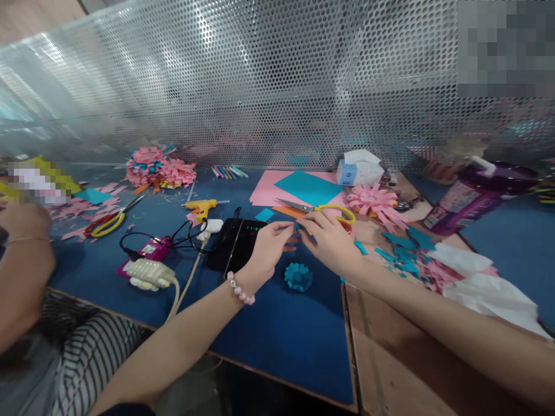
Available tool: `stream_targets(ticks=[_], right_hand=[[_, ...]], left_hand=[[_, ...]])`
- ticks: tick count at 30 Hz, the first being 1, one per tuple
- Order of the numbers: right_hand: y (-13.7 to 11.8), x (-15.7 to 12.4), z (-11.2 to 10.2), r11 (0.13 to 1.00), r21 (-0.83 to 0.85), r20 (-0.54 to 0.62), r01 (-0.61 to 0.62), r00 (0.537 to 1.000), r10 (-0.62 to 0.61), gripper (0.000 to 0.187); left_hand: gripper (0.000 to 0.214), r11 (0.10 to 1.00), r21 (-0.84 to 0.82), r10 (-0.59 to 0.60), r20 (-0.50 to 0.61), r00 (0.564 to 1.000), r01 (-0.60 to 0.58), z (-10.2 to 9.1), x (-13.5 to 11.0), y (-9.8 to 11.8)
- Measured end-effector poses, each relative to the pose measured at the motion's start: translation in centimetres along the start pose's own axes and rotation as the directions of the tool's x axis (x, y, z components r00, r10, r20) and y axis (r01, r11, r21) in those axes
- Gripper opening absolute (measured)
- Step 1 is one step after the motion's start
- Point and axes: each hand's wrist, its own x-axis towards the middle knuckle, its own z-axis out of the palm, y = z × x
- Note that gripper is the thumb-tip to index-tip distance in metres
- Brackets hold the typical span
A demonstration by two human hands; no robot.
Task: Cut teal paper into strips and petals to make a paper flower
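Observation:
My left hand point(273, 245), with a pink bead bracelet at the wrist, and my right hand point(328, 241) meet fingertip to fingertip over the blue table. Both have their fingers closed in a pinch. A small dark bluish bit shows at the fingertips, too small to name. Just below them a teal paper flower point(298, 277) sits on the table. Beyond my right hand lie yellow-and-red scissors point(333, 211), partly hidden by it, and an orange paper strip point(288, 212). A black phone point(243, 242) with a lit clock lies beside my left hand.
Pink paper sheets point(264, 188) and a teal sheet point(309, 186) lie behind. At left are a yellow glue gun point(201, 208), a power strip point(151, 270) with cables and another person's arm point(26, 260). Rightward are a pink paper flower point(372, 201), scraps point(405, 254) and a purple tumbler point(470, 193).

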Motion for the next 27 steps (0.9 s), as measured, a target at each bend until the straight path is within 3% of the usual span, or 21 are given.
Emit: stream_targets(ticks=[9, 16, 27], right_hand=[[-0.3, 0.0, -0.1, 1.000, -0.006, -0.050, 0.005, 0.999, -0.006, 0.026], [-0.4, -0.1, -0.2, 0.999, -0.032, -0.017, 0.010, 1.000, -0.011, 0.024], [-1.1, -0.1, -0.5, 1.000, -0.004, -0.031, -0.006, 0.999, 0.006, 0.021]], left_hand=[[0.017, 1.000, -0.018, 0.011, -0.029, 1.000, -0.012, 0.0, 0.0, -0.1], [0.020, 1.000, -0.001, 0.014, 0.002, 1.000, -0.014, -0.1, 0.1, -0.4], [0.017, 0.998, -0.057, 0.011, -0.038, 0.999, -0.014, 0.1, 0.2, -0.5]])
